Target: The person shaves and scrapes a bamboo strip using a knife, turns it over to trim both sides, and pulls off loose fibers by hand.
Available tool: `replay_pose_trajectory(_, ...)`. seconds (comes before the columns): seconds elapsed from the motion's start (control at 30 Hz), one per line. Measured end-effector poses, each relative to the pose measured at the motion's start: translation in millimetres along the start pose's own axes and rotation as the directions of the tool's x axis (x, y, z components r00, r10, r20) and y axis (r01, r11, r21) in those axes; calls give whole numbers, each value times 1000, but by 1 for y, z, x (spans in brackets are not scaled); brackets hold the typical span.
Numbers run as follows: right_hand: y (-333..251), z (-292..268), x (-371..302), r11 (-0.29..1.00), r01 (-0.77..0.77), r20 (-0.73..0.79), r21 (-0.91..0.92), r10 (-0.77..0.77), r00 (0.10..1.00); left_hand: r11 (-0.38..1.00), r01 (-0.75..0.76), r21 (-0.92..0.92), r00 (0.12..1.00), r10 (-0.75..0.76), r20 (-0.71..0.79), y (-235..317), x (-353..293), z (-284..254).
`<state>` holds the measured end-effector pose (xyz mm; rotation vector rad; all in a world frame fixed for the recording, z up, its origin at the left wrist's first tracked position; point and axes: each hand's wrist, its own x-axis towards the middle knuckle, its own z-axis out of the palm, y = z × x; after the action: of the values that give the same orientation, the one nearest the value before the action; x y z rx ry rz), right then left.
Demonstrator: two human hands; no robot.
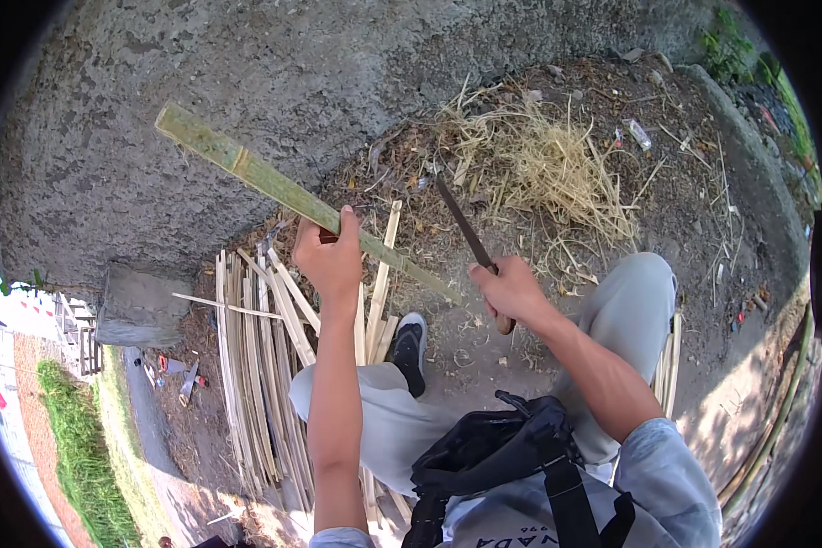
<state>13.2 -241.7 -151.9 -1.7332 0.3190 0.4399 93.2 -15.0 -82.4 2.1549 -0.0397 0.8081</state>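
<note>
My left hand grips a long green bamboo strip near its middle; the strip slants from the upper left down toward the ground at the right. My right hand holds a knife by its handle, the dark blade pointing up and to the left, a little apart from the strip. Below the hands are my grey trouser legs and a dark shoe on the dirt.
A stack of split pale bamboo slats lies on the ground at the left. Dry straw-like shavings are heaped ahead. A rough concrete wall rises behind. A black bag hangs at my chest. More slats lie by my right knee.
</note>
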Motion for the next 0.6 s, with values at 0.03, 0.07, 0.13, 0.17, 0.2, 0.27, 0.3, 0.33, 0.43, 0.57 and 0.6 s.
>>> replay_pose_trajectory(0.03,5,3,3,1000,-16,7,3,16,1000,1000,11,8,1000,-12,11,0,-1,3)
replay_pose_trajectory(0.07,11,5,6,996,41,-66,-84,-47,997,999,-16,-32,999,15,-39,1,-3,7)
replay_pose_trajectory(0.13,13,11,6,982,85,-121,-167,-106,987,993,-22,-118,997,14,-71,-2,-2,6)
replay_pose_trajectory(0.17,12,13,4,989,84,-128,-122,-100,987,994,-13,-108,998,6,-64,-3,-2,4)
replay_pose_trajectory(0.2,11,14,5,993,86,-134,-78,-96,986,990,-87,-111,994,79,-79,0,1,3)
replay_pose_trajectory(0.27,17,14,8,997,76,-113,-28,-78,990,979,-164,-117,985,156,-80,-4,3,2)
replay_pose_trajectory(0.3,18,15,8,997,70,-98,20,-68,993,982,-156,-106,986,149,-79,-6,3,2)
replay_pose_trajectory(0.33,17,16,8,998,65,-85,20,-63,994,986,-111,-123,993,103,-64,-7,5,1)
replay_pose_trajectory(0.43,15,14,6,997,61,-80,41,-58,995,995,-42,-92,998,38,-49,-5,6,2)
replay_pose_trajectory(0.57,21,10,17,998,61,-77,-4,-61,995,966,165,-200,985,-170,-6,-6,9,2)
replay_pose_trajectory(0.6,23,9,18,998,56,-83,-21,-58,995,956,174,-236,983,-181,-8,-7,9,2)
